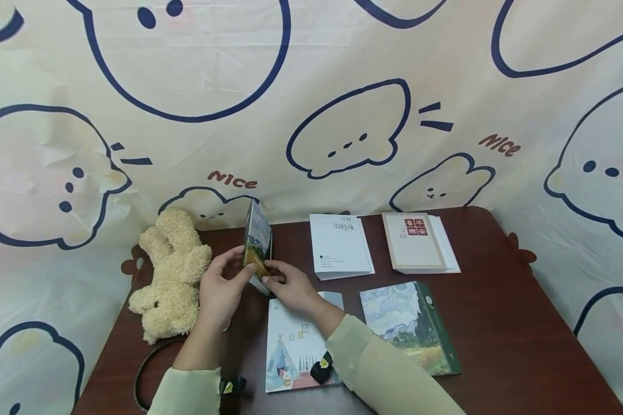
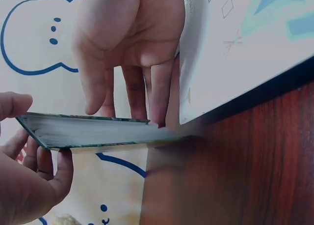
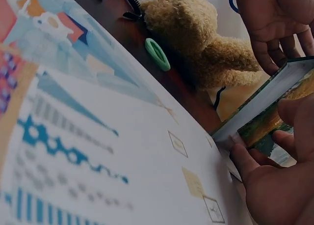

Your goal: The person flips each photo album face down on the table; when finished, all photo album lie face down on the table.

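Green-edged, painted-landscape hardback book (image 1: 259,230), at eleven o'clock from the white tent-print booklet (image 1: 288,360), is clamped in the left hand (image 1: 221,291); the right hand (image 1: 294,289) pinches its corner.

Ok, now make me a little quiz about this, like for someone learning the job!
1. True or false: the left hand and right hand both touch the same book.
2. In the head view, which hand is the plush toy closer to? A) left B) right
3. Fill in: the white booklet, partly covered by the right hand, shows a blue ____.

Key: 1. True. 2. A. 3. Tent.
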`<action>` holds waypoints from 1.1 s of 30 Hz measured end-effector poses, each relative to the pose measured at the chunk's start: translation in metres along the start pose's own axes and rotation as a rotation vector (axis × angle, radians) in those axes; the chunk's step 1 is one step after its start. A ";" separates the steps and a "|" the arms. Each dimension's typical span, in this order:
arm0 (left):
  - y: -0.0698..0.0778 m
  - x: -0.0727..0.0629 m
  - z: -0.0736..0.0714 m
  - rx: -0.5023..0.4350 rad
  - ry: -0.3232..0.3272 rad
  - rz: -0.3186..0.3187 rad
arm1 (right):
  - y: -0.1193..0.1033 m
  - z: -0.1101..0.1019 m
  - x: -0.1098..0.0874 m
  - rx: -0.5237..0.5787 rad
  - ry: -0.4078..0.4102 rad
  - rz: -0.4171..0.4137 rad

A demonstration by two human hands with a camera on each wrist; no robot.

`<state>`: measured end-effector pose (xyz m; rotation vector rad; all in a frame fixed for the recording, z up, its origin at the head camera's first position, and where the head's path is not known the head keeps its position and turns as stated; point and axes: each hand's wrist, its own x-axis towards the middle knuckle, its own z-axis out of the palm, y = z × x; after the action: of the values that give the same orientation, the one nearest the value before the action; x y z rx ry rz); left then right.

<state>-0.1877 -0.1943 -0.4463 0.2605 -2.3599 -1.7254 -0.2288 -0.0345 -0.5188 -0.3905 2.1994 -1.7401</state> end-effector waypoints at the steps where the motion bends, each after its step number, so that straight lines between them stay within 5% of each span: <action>1: 0.001 0.000 0.000 0.002 -0.001 0.007 | 0.000 0.001 0.001 0.012 -0.002 0.002; 9: 0.005 -0.002 0.004 0.030 -0.014 0.050 | -0.006 0.000 0.004 -0.024 0.031 -0.013; 18: 0.001 -0.001 0.007 -0.046 -0.074 0.034 | -0.012 -0.010 0.007 0.023 0.027 -0.028; 27: -0.010 0.002 0.013 -0.064 -0.122 -0.006 | -0.017 -0.022 0.010 0.257 -0.002 -0.022; 33: -0.020 0.001 0.020 -0.021 -0.149 -0.026 | -0.020 -0.029 0.010 0.311 -0.004 -0.007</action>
<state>-0.1933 -0.1823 -0.4712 0.1654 -2.4496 -1.8409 -0.2487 -0.0172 -0.4935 -0.3251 1.8822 -2.0394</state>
